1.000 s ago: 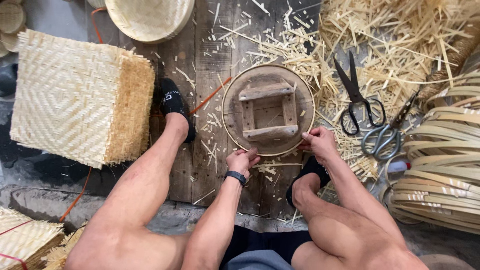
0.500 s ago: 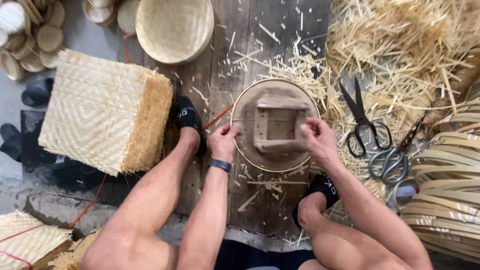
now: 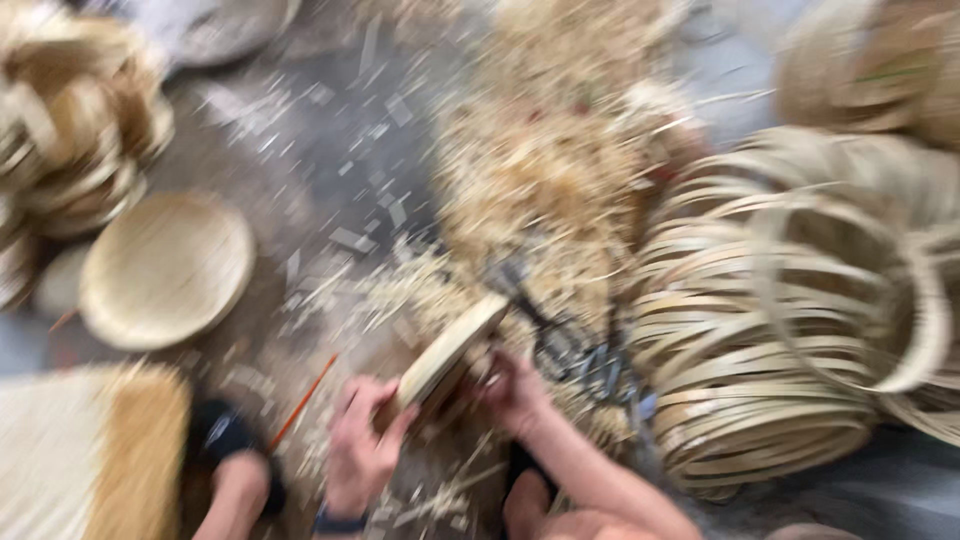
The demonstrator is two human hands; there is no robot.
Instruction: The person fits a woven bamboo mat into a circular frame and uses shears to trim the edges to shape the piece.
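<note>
The frame is heavily blurred by camera motion. My left hand (image 3: pixel 358 440) and my right hand (image 3: pixel 515 392) both grip a round wooden-framed disc (image 3: pixel 452 350), which is tilted up on edge between them. Scissors (image 3: pixel 560 345) lie just right of the disc on bamboo shavings. A dark band sits on my left wrist. My knees and a black shoe (image 3: pixel 225 440) show at the bottom.
A big stack of bamboo hoops (image 3: pixel 780 340) fills the right side. A round woven tray (image 3: pixel 165 268) lies at left, more woven pieces (image 3: pixel 60 150) beyond it. A square woven panel (image 3: pixel 90 455) is at bottom left. Shavings (image 3: pixel 540 160) cover the planks.
The disc, flat on the planks before, is now lifted and tipped on edge in both hands. The camera has swung up and to the right, showing more hoops.
</note>
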